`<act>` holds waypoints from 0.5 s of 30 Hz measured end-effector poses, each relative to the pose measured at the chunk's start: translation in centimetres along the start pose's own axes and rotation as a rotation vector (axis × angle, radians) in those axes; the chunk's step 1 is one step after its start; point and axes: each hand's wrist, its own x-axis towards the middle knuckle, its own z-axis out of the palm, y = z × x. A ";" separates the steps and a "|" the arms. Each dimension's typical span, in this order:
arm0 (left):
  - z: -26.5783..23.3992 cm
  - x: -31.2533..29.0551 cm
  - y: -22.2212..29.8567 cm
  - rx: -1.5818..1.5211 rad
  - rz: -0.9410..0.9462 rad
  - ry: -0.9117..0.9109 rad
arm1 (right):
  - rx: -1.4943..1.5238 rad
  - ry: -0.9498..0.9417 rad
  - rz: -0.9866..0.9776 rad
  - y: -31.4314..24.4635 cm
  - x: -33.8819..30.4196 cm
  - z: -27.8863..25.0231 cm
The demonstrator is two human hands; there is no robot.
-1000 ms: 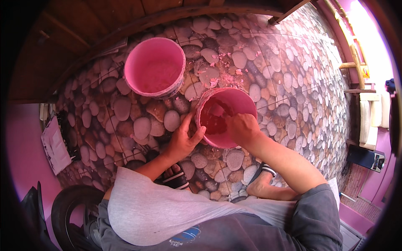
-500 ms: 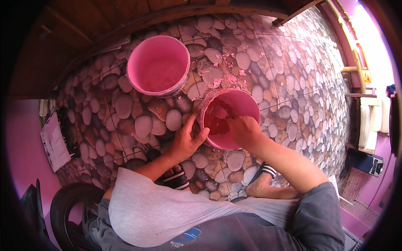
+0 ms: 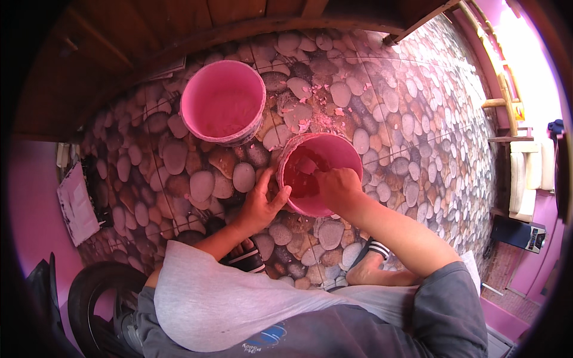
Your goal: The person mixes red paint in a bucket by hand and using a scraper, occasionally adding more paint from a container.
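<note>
A bucket [image 3: 343, 149] with pink inner walls stands on the floor in front of me, and a reddish wet layer [image 3: 298, 179] covers part of its inside. My left hand [image 3: 261, 204] steadies the bucket at its near left side, thumb at the rim and fingers along the outer wall. Inside the bucket, my right hand [image 3: 341, 190] is closed round what looks like a scraper [image 3: 311, 160]. Its flat pinkish blade points to the far left against the red layer; the handle is hidden in my fist.
A second pink-lined bucket [image 3: 224, 101] stands farther off to the left. Pink flakes [image 3: 322, 113] lie scattered on the pebble-patterned floor [image 3: 418, 167] beyond the nearer bucket. Wooden furniture [image 3: 239, 15] borders the far side. A black wheel [image 3: 89, 298] is at my near left.
My right hand and the scraper have shifted slightly inside the bucket. Both buckets sit a little lower in view as the camera moves; my left hand keeps its place on the bucket.
</note>
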 end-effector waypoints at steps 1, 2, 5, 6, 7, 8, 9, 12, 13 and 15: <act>0.1 0.1 0.3 0.003 0.003 -0.003 | -0.079 0.020 -0.027 0.0 -0.1 0.0; 0.2 0.1 0.6 -0.027 -0.020 -0.010 | -0.072 0.018 -0.023 0.0 -0.1 0.3; 0.2 0.0 -0.1 -0.057 -0.044 -0.010 | -0.069 0.070 0.008 0.0 0.0 0.8; 0.1 0.0 -0.3 -0.059 -0.041 0.004 | -0.052 0.062 0.015 -0.1 -0.1 0.8; 0.2 -0.1 -0.5 -0.059 -0.043 0.004 | -0.034 0.055 0.022 -0.1 -0.1 0.7; 0.4 0.0 -0.4 -0.080 -0.010 0.031 | -0.035 0.050 0.026 0.0 -0.2 0.8; 0.6 0.1 -0.4 -0.101 0.023 0.060 | -0.074 0.058 0.022 0.0 -0.3 1.0; 0.6 0.0 -0.4 -0.074 0.014 0.060 | -0.075 0.060 0.010 0.2 -0.2 1.1; 0.6 -0.1 -0.5 -0.075 0.008 0.059 | -0.039 0.058 0.003 0.1 -0.1 1.1; 0.6 -0.1 -0.4 -0.097 -0.015 0.051 | 0.015 0.074 0.005 0.1 0.2 1.2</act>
